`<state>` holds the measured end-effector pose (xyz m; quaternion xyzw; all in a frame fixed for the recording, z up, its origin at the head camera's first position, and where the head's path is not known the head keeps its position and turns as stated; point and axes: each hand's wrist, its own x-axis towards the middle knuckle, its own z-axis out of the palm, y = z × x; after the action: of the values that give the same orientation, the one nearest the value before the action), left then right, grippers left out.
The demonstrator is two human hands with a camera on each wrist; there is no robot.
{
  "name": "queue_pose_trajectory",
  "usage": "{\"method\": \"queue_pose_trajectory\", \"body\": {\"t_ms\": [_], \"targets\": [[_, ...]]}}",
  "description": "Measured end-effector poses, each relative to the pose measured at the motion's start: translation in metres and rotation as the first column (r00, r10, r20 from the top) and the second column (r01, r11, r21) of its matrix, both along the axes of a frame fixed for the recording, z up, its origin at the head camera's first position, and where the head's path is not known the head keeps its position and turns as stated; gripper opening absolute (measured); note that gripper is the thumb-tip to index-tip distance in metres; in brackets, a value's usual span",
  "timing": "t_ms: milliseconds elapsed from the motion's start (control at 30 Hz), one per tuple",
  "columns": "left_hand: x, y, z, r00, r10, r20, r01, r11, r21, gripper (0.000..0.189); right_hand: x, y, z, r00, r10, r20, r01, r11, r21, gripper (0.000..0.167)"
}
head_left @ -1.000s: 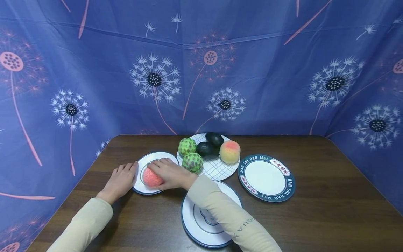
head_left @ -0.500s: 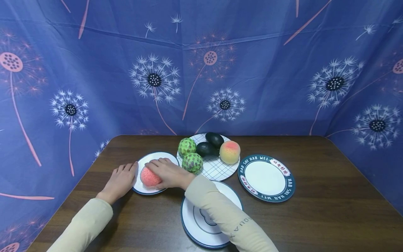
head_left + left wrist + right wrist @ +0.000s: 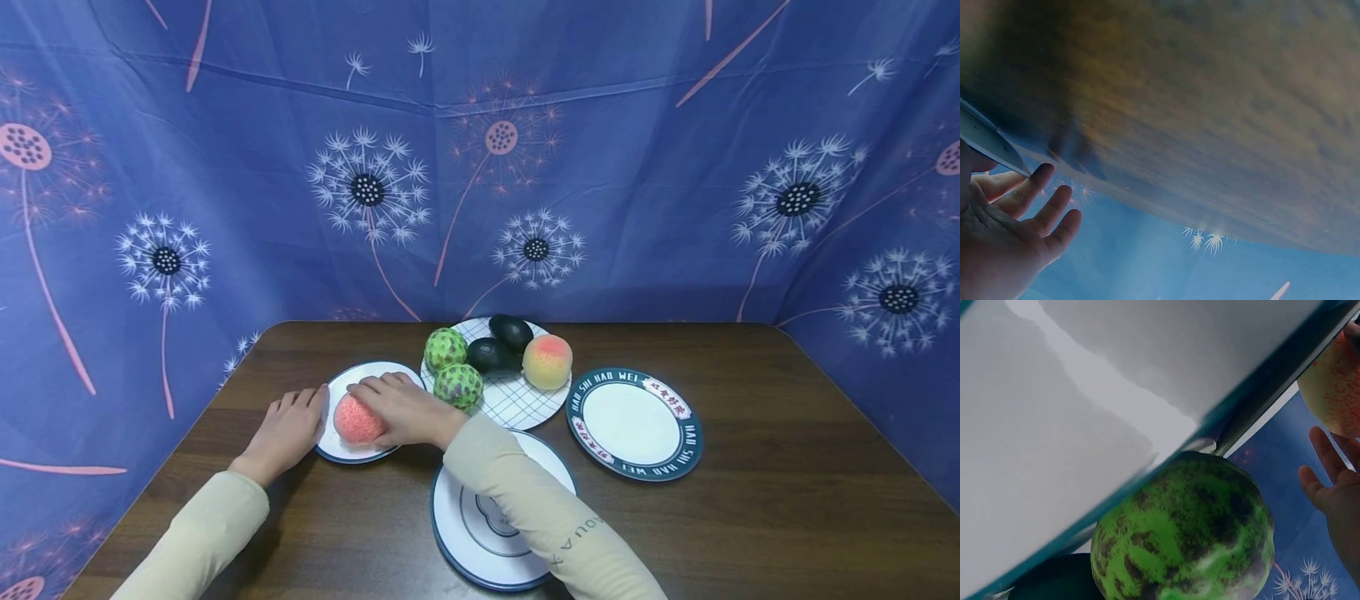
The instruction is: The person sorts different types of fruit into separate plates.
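Note:
At the left of the table, a small white plate with a thin blue rim carries a pink peach. My right hand comes in from the right and grips the peach, fingers over its far side and thumb at its near side. The right wrist view shows the yellowish side of this peach beside the fingers. My left hand is at the plate's left edge, fingertips right at the rim. Its fingers are spread and loosely straight in the left wrist view, next to the plate's edge.
Behind, a white grid-patterned plate bears two green spotted fruits, two dark egg-shaped fruits and a yellow-red peach. Stacked white plates lie under my right forearm. A green-rimmed plate stands right of centre.
The peach and my right hand have shifted slightly left on the small plate, mostly in the first half second. My left hand has stayed at the rim.

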<state>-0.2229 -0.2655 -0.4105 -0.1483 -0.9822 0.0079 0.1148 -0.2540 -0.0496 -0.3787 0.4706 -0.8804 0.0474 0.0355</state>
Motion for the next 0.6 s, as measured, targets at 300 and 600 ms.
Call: {"method": "queue_pose_trajectory", "body": {"t_ms": [300, 600], "targets": [[-0.001, 0.0, 0.001, 1.0, 0.002, 0.011, -0.002, 1.0, 0.005, 0.044, 0.001, 0.009, 0.009, 0.999, -0.03, -0.03, 0.031, 0.999, 0.04, 0.087], [-0.001, 0.0, 0.001, 1.0, 0.007, 0.023, -0.008, 1.0, 0.007, 0.044, 0.0, 0.029, 0.016, 0.996, -0.093, 0.002, 0.092, 0.995, 0.049, 0.078]]}}
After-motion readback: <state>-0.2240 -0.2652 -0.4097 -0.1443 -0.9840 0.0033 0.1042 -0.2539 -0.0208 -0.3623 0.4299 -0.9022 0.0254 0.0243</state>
